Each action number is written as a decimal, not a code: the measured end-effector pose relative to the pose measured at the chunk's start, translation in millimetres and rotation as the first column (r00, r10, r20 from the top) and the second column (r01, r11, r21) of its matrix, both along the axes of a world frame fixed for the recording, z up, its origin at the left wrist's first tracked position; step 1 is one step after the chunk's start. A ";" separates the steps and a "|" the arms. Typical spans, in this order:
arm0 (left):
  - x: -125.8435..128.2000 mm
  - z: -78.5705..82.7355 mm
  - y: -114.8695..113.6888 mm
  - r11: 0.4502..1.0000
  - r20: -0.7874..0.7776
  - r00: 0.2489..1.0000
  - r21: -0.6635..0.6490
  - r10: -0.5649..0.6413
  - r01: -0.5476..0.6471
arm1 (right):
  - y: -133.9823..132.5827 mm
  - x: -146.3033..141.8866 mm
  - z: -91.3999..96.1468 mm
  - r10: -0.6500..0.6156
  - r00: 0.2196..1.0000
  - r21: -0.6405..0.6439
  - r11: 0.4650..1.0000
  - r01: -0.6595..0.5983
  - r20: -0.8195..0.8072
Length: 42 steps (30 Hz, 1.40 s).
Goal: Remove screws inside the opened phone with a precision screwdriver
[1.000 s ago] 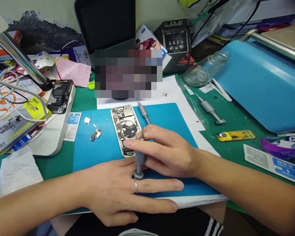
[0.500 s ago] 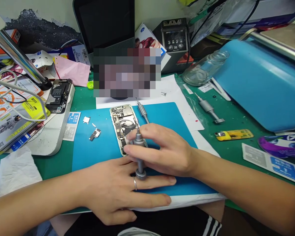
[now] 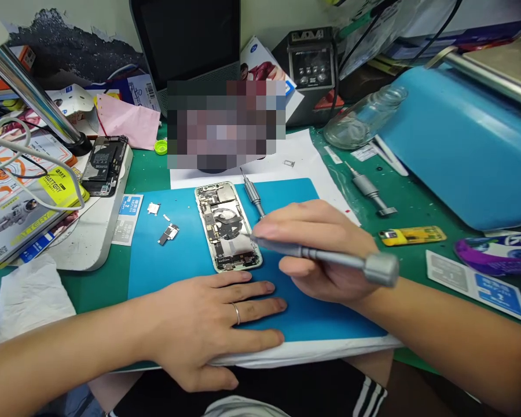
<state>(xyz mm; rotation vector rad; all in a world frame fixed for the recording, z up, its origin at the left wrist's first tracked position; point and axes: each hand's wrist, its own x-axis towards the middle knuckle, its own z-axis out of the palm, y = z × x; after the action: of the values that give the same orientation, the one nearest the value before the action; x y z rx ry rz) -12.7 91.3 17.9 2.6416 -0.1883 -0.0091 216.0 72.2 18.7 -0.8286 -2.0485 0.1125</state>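
An opened phone with its insides showing lies on a blue work mat. My left hand rests flat on the mat just below the phone, fingers stretched out, a ring on one finger. My right hand pinches a grey precision screwdriver lying almost level, its tip at the phone's right edge and its cap pointing right. A second grey screwdriver lies on the mat beside the phone's upper right.
Small metal parts lie on the mat left of the phone. Another opened phone sits on a white device at left. A third screwdriver, a yellow part, a glass jar and a blue machine crowd the right.
My right hand has swung the screwdriver from standing cap-down near my left hand to lying nearly level, tip at the phone. My left hand drew back slightly, uncovering the phone's lower end.
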 end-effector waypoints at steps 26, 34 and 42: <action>0.7 -2.5 -1.7 1.000 0.039 0.999 -0.007 0.018 -0.018 | 2.9 -18.0 -11.5 0.208 0.977 -0.181 0.960 -0.211 -0.040; 0.8 -3.2 -1.2 1.000 0.038 0.999 0.000 0.017 -0.017 | 6.1 -20.3 -20.6 0.260 0.962 -0.033 0.964 -0.263 -0.086; -0.1 -4.9 -2.1 1.000 0.037 0.999 -0.018 0.022 -0.021 | 8.3 -19.2 -13.5 0.266 0.962 0.029 0.964 -0.265 -0.066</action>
<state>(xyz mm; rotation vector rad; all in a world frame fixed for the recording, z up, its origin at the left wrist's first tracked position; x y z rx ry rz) -12.8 89.2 12.9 2.6270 -0.1715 0.0490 196.8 80.5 5.1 -0.5257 -2.0819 0.2655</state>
